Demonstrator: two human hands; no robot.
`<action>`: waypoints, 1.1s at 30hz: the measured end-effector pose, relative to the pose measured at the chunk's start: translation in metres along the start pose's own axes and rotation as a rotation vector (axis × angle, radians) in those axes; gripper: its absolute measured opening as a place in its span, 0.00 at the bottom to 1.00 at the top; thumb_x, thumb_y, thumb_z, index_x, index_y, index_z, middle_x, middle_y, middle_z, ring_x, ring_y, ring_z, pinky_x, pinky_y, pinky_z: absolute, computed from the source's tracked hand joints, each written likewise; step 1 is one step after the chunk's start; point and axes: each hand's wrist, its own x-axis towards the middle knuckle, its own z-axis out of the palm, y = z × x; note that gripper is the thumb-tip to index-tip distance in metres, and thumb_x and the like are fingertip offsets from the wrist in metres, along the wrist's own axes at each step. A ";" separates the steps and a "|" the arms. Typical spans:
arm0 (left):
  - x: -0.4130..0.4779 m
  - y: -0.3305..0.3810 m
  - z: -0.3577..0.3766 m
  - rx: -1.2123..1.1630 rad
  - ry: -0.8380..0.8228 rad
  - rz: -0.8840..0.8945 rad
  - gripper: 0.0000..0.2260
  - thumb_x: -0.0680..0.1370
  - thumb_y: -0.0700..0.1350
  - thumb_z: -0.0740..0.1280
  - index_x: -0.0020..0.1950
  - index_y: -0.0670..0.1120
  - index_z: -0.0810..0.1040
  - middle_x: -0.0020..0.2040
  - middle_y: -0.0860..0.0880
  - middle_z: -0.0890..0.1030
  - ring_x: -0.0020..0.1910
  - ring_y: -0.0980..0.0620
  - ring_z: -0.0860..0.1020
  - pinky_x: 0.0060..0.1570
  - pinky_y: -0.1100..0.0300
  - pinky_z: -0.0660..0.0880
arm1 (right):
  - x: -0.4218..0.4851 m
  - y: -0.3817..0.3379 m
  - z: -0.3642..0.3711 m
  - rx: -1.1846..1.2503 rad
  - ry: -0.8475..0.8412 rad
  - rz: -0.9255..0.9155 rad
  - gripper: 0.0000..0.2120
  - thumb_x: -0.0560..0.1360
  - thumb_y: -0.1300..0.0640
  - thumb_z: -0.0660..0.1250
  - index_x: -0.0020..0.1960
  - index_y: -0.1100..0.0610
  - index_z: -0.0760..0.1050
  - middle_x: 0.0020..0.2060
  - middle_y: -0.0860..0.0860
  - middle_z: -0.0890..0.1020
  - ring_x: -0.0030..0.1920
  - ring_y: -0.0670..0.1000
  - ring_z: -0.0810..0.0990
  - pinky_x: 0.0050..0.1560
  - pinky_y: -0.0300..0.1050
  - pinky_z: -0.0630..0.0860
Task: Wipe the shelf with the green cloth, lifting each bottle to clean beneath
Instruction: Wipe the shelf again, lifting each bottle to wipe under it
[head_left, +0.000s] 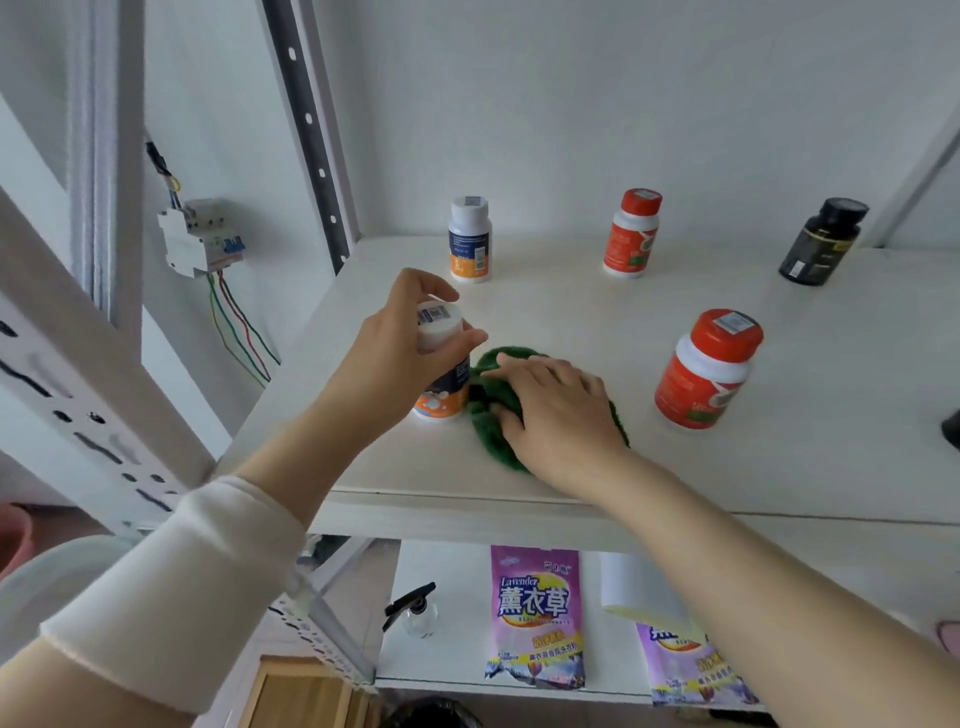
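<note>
Left hand (395, 358) grips the white-capped, blue-and-orange plastic bottle (442, 332) near its top, while my right hand (558, 410) presses flat-fingered on the fuzzy green cloth (491, 436) on the white shelf (727, 483).

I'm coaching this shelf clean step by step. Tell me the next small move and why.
Probably lift the white-capped bottle straight up off the shelf. The left hand grips it near the cap, and its base looks on or very close to the board. The right hand lies flat on the green cloth right beside that base, ready to sweep underneath.
</note>
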 end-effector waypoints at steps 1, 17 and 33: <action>-0.001 -0.001 0.001 -0.025 0.011 -0.001 0.13 0.71 0.51 0.69 0.51 0.54 0.67 0.47 0.52 0.80 0.44 0.66 0.77 0.37 0.78 0.72 | -0.011 -0.002 0.001 -0.003 0.040 -0.015 0.19 0.78 0.50 0.54 0.69 0.49 0.63 0.71 0.44 0.64 0.70 0.49 0.59 0.65 0.46 0.53; -0.008 0.062 0.037 0.231 0.392 0.408 0.20 0.75 0.50 0.64 0.62 0.40 0.70 0.65 0.46 0.71 0.67 0.48 0.67 0.67 0.57 0.64 | -0.125 0.026 -0.050 0.737 0.159 0.090 0.07 0.76 0.56 0.61 0.51 0.45 0.73 0.45 0.41 0.81 0.47 0.38 0.78 0.48 0.31 0.72; -0.002 0.102 0.154 -0.006 0.026 0.008 0.16 0.71 0.47 0.70 0.54 0.59 0.69 0.45 0.64 0.75 0.43 0.70 0.74 0.39 0.82 0.68 | -0.004 0.214 -0.079 0.005 0.333 0.535 0.21 0.77 0.51 0.58 0.68 0.54 0.64 0.62 0.57 0.74 0.62 0.60 0.69 0.59 0.52 0.66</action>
